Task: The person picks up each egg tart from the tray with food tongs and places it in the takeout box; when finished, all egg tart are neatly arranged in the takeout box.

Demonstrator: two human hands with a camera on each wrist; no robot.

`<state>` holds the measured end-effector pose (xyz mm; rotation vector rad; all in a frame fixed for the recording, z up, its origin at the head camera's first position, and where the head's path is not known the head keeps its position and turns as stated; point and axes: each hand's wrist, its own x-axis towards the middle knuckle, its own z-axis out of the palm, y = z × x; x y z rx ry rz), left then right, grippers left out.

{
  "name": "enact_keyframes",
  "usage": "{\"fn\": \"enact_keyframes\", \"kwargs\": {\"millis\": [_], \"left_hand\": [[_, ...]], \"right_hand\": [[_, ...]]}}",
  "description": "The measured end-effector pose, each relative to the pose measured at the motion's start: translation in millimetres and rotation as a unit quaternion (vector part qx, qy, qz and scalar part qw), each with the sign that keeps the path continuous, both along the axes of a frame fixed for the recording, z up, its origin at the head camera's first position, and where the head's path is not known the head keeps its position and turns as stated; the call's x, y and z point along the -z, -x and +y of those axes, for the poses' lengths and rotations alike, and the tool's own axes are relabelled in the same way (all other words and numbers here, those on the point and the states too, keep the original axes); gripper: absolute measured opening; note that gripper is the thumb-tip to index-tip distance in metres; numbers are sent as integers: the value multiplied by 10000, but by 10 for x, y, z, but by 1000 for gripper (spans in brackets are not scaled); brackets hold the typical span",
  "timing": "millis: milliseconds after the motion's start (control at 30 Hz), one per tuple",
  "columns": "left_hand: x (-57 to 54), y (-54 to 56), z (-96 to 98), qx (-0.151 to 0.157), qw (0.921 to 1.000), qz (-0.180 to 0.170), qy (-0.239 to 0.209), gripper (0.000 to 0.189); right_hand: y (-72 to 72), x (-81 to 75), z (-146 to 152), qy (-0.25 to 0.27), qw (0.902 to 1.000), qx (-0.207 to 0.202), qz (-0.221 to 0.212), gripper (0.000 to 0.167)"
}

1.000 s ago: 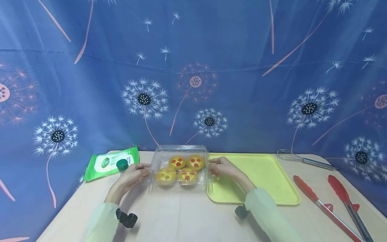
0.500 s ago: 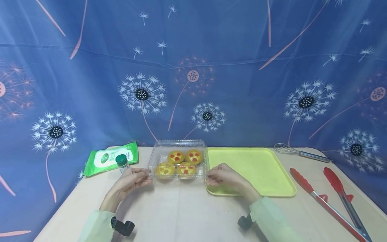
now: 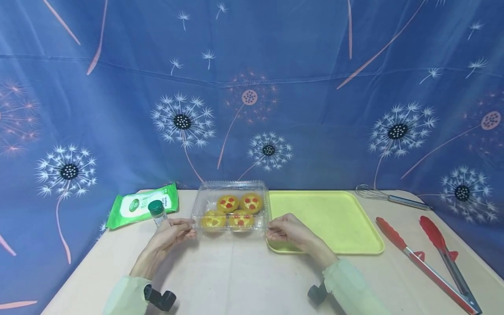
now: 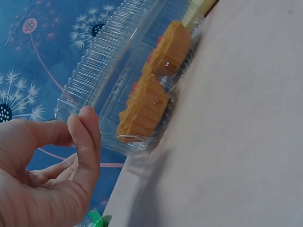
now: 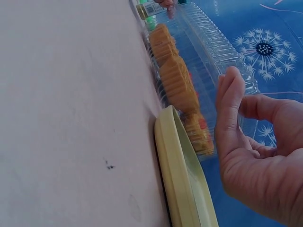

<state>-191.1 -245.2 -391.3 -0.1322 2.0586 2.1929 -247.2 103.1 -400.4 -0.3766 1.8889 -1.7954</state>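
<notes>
A clear plastic clamshell container stands on the table in the middle of the head view. Inside sit several yellow tarts with red spots and fluted orange sides. My left hand pinches the container's front left corner between thumb and fingers. At the front right corner, my right hand pinches the ribbed edge likewise, seen close up in the right wrist view. Whether the lid is fully down on the base, I cannot tell.
A yellow tray lies right beside the container. Farther right are a whisk and red-tipped tongs. To the left, a green-capped bottle stands before a green wipes packet, close to my left hand.
Both hands have slid nearer along the container's sides to its front corners. The head view has shifted slightly; the tarts look unmoved within the container.
</notes>
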Motion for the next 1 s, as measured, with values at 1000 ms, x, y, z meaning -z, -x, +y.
{"fn": "enact_keyframes", "kwargs": {"millis": [1000], "left_hand": [[78,-117,-29,-4,9957,13,930,47]], "right_hand": [[-191,41,40,55,9994,343,-36,30]]}}
